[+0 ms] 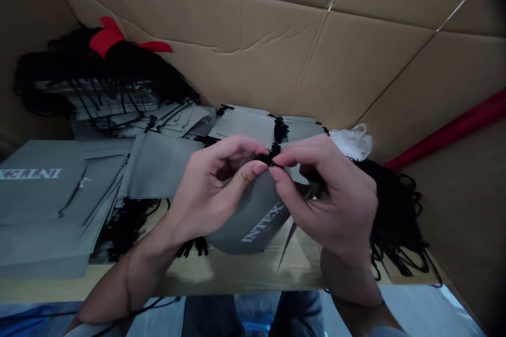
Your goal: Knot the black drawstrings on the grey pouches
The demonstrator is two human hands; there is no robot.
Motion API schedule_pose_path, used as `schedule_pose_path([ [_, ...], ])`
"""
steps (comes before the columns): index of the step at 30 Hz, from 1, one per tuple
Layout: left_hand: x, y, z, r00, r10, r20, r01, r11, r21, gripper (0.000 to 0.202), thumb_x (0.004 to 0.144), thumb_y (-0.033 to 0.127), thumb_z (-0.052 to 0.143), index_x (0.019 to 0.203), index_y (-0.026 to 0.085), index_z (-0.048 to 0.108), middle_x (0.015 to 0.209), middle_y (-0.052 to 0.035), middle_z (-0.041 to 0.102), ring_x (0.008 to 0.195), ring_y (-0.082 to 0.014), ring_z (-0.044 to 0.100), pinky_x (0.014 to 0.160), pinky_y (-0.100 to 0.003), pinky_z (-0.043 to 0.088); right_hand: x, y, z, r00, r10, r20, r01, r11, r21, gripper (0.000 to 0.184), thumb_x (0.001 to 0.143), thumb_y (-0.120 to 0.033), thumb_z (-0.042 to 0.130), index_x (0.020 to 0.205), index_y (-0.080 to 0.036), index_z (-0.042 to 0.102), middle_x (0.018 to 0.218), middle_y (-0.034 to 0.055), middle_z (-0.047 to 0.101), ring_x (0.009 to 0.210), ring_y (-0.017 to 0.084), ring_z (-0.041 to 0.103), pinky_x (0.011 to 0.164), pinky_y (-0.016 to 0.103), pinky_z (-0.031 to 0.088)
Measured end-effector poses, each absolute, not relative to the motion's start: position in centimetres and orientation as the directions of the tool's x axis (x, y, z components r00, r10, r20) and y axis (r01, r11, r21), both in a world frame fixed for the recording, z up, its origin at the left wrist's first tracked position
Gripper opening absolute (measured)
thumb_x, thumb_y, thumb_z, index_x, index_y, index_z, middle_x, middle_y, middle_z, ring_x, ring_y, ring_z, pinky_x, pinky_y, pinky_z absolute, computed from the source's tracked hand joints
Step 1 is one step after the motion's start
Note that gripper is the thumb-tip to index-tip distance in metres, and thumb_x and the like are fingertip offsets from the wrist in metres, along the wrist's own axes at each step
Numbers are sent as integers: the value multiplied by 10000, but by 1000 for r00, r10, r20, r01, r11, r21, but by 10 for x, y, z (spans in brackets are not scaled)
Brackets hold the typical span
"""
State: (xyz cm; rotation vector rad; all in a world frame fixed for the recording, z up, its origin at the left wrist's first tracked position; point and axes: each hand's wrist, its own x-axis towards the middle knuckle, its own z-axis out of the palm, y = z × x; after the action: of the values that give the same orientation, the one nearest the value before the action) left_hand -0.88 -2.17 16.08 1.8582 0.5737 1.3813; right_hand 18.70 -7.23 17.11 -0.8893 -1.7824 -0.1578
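left hand point(205, 189): fingers point(259, 168) pinched on black drawstring point(265, 158)
right hand point(336, 200): fingers point(282, 159) pinched on same drawstring
grey intex pouch point(253, 226): bottom center, between hands
more pouches point(43, 195): far left, on tabletop point(237, 279)

Wooden table point(237, 275), gray INTEX bags point(43, 205); black cords point(397, 221)

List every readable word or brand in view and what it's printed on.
"INTEX": white letters on the held grey fabric pouch
"INTEX": white letters, upside down from this view, on the grey pouch on the left-hand stack
Unreadable: white letters on the next pouch along, mostly covered
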Motion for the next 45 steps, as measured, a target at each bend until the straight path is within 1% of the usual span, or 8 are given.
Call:
schedule_pose_path([
  [4, -16, -22, 162, 334, 676, 657, 29, -704, 709, 82, 1062, 313, 848, 1090, 242, 816, 759, 35, 736, 602, -101, 620, 515, -226, 459, 197, -74, 172, -28, 658, 753, 543, 642, -541, 201, 977, -231, 870, 1153, -254, 777, 1068, 37, 783, 841, 186, 708, 568, 307, 552],
  [8, -17, -21, 162, 368, 604, 707, 57, -773, 631, 51, 1073, 292, 828, 1100, 251, 812, 881, 19, 820, 679, -117, 711, 601, -237, 542, 197, -70, 172, -50, 700, 712, 416, 663, -622, 143, 1009, -187, 847, 1115, -249, 774, 1040, 4, 775, 831, 137, 714, 592, 224, 575],
  [16, -21, -19, 164, 460, 577, 675, 153, -800, 580, 65, 1105, 308, 774, 1117, 253, 807, 955, -1, 873, 757, -155, 792, 653, -248, 591, 203, -67, 172, -88, 670, 737, 405, 700, -588, 216, 1011, -144, 867, 1173, -246, 768, 1014, 3, 760, 867, 152, 733, 703, 243, 655],
  [20, -24, -19, 162, 521, 622, 585, 66, -713, 698, 229, 1090, 287, 788, 1294, 276, 686, 1013, -16, 884, 850, -189, 843, 576, -234, 560, 211, -64, 176, -322, 632, 705, 445, 758, -477, 298, 1039, -264, 886, 1320, -279, 786, 1223, 52, 776, 910, 167, 721, 693, 276, 650],
  [24, -26, -17, 162, 605, 622, 496, -34, -603, 797, 296, 1065, 307, 820, 1277, 276, 616, 914, -2, 849, 673, -165, 761, 474, -247, 484, 212, -60, 177, -422, 583, 694, 416, 805, -423, 103, 1084, -272, 840, 1177, -260, 798, 1109, 22, 794, 904, 151, 746, 727, 268, 655],
  [32, -35, -15, 174, 663, 621, 419, 83, -617, 782, 110, 1094, 309, 764, 1162, 226, 737, 905, -17, 874, 762, -153, 793, 510, -190, 485, 211, -58, 175, -423, 592, 686, 371, 804, -465, 155, 1034, -161, 866, 1113, -253, 770, 1033, -20, 843, 832, 127, 777, 720, 260, 651],
  [38, -39, -18, 181, 616, 592, 520, 147, -734, 663, 133, 1041, 145, 722, 991, 204, 831, 830, 14, 829, 686, -106, 719, 548, -150, 494, 206, -58, 173, -368, 635, 679, 348, 772, -532, 173, 973, -94, 878, 1060, -213, 787, 972, -27, 853, 731, 80, 742, 670, 190, 633],
  [45, -48, -19, 189, 675, 614, 409, 137, -649, 748, 134, 1078, 177, 699, 991, 191, 800, 807, 34, 763, 686, -79, 636, 612, -141, 492, 195, -58, 166, -284, 667, 689, 186, 743, -643, 142, 961, -123, 896, 1021, -214, 805, 943, -8, 839, 728, 100, 730, 610, 219, 609],
])
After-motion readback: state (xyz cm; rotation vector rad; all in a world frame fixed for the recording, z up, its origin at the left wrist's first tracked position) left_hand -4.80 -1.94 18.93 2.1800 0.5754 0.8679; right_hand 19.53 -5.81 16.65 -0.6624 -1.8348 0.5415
